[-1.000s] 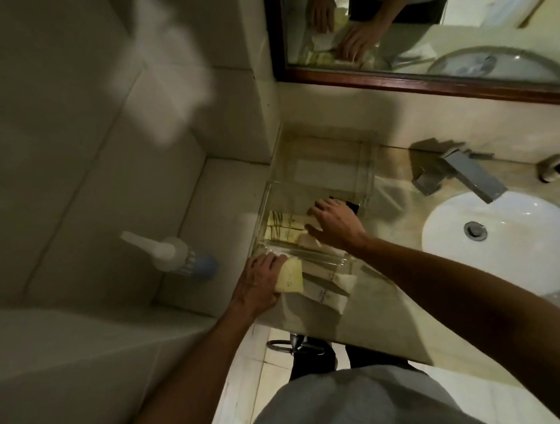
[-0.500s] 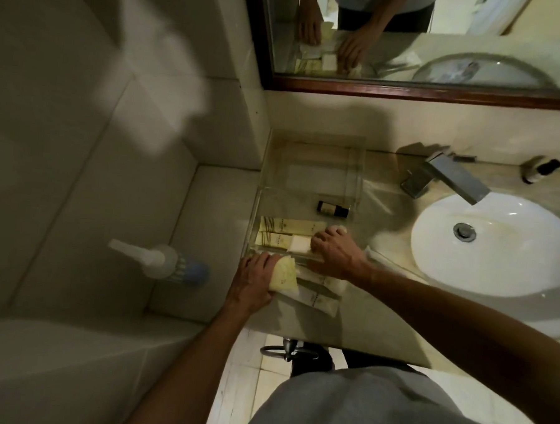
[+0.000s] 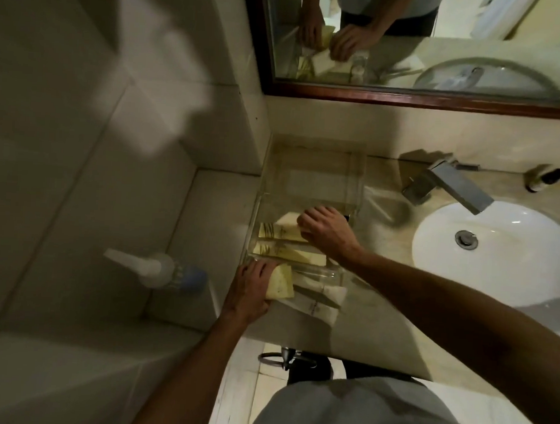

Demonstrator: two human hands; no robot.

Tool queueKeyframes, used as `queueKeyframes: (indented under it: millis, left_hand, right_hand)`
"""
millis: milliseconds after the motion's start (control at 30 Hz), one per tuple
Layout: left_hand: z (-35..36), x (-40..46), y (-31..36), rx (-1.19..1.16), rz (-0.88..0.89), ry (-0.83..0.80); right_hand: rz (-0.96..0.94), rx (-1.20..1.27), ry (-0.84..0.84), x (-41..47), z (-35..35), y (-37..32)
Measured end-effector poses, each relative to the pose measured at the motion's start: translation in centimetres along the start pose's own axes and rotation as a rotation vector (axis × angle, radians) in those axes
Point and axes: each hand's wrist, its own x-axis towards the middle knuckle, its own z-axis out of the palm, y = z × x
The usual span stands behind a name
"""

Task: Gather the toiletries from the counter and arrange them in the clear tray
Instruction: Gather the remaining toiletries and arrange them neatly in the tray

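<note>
From the head view, the clear tray [image 3: 309, 181] sits on the counter [image 3: 374, 301] against the left wall corner, to the left of the white sink [image 3: 503, 256]. The right hand [image 3: 328, 232] reaches into the tray's near half with its fingers curled down onto a white packet [image 3: 288, 219], seemingly pinching its edge, though the fingertips are hidden under the knuckles. Just nearer than that packet, two yellowish tubes [image 3: 286, 244] lie side by side across the tray floor. The left hand [image 3: 252, 285] rests at the tray's near left corner, its fingers and thumb closed around a pale yellow packet [image 3: 281, 281] held just outside the near wall. Touching the tray's near wall on the counter lie two white sachets [image 3: 319, 299], overlapping each other. Right of the tray, the faucet [image 3: 448, 185] stands behind the sink, and a small dark-capped bottle [image 3: 545, 177] lies on its side further right.
</note>
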Motion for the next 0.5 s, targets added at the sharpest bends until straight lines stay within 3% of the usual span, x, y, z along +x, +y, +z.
queueKeyframes:
  millis: [167,333,400,500]
  left_hand:
    - [-0.5,0.6,-0.4,0.03,-0.023,0.017]
    - [-2.6,4.1,-0.7,-0.017,-0.078,0.127]
    - [-3.5,6.0,-0.4,-0.066,-0.089,0.07]
    - [-4.1,8.0,0.1,-0.047,-0.031,-0.14]
  right_hand:
    - [0.04,0.034,-0.101,3.9,0.7,0.7]
    - [0.074,0.096,0.014,3.7,1.4,1.5]
    - [0.105,0.134,0.084,3.0,1.0,2.2]
    - [0.071,0.115,0.124,0.9,0.2,3.8]
